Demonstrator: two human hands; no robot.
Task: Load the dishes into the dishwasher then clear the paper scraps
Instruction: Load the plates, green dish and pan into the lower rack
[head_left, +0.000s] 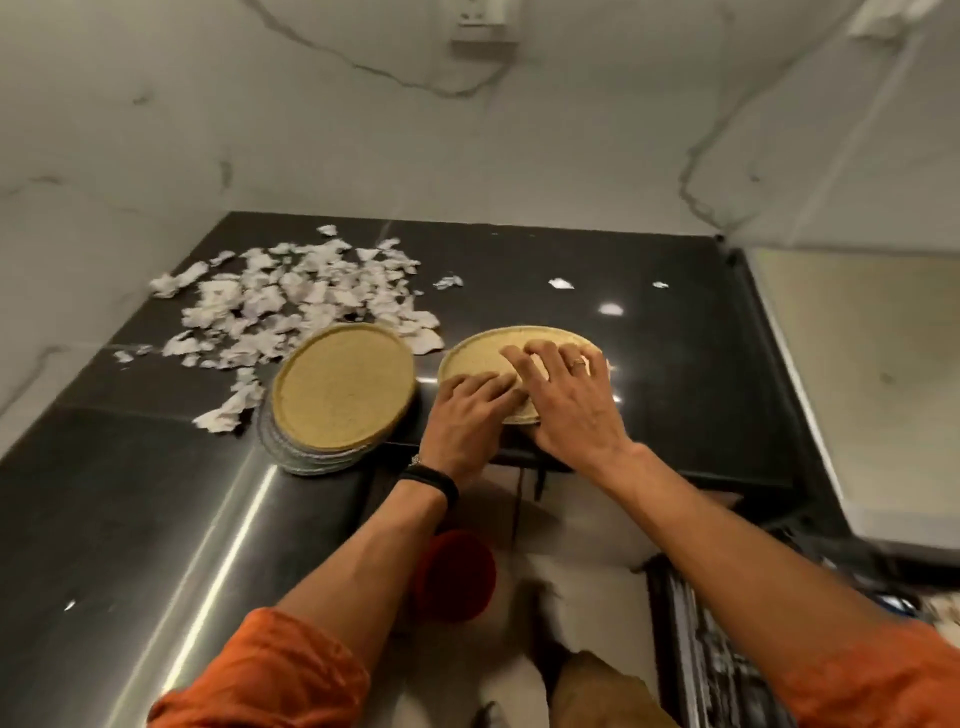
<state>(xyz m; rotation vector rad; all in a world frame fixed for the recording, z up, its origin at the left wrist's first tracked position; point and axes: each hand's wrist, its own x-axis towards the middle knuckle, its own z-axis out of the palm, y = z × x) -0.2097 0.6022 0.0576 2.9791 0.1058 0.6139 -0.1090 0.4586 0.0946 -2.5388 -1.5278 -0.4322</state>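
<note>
A tan round plate (480, 353) lies near the front edge of the black counter (675, 364). My left hand (467, 415) rests on its near left part with the fingers laid flat. My right hand (566, 395) lies across its right half, fingers spread on top. To the left stands a stack of plates (343, 389), tan on top with grey ones beneath. A heap of torn white paper scraps (291, 306) covers the counter behind and left of the stack. Below right, part of the dishwasher rack (727, 665) shows, blurred.
A few stray scraps (561, 283) lie further right on the counter. A red round object (454, 574) sits on the floor below the counter edge. Marble walls close in the back and left; a pale surface (857, 374) borders the right.
</note>
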